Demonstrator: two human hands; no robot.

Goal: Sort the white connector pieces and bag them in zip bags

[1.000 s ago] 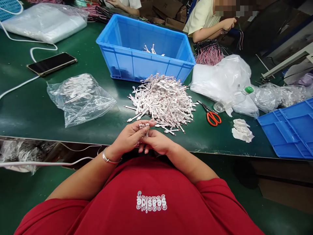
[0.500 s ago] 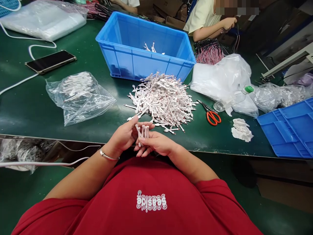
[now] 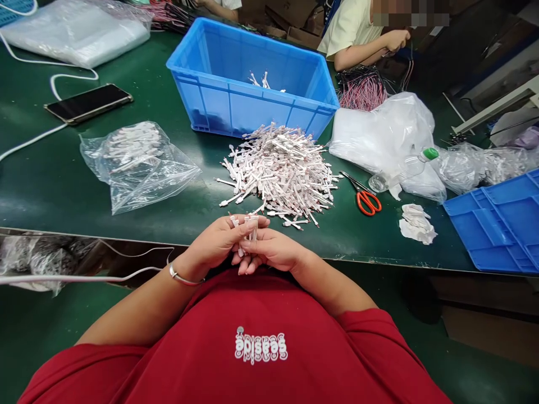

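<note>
Close to my body, at the table's front edge, my left hand (image 3: 217, 238) and my right hand (image 3: 275, 247) meet around a few short white connector cables (image 3: 252, 222). My left thumb presses across the cables, and the right fingers are closed on them from the other side. Their connector ends point away from me; the lower parts are partly covered by fingers. Just beyond the hands lies a large heap of similar white connector cables (image 3: 282, 174) on the green table (image 3: 185, 196).
Behind the heap stands a blue bin (image 3: 261, 106) with some cables inside. Left are a see-through bag of cables (image 3: 138, 163) and a phone (image 3: 89, 104). Right lie red-handled scissors (image 3: 367, 202), crumpled tissue (image 3: 416, 223), plastic bags (image 3: 374, 134) and another blue bin (image 3: 497, 219). A co-worker (image 3: 353, 33) handles wires opposite.
My left thumb has come down from its raised position onto the cables, and the left fingers have closed in. My right hand has barely shifted. The heap looks the same.
</note>
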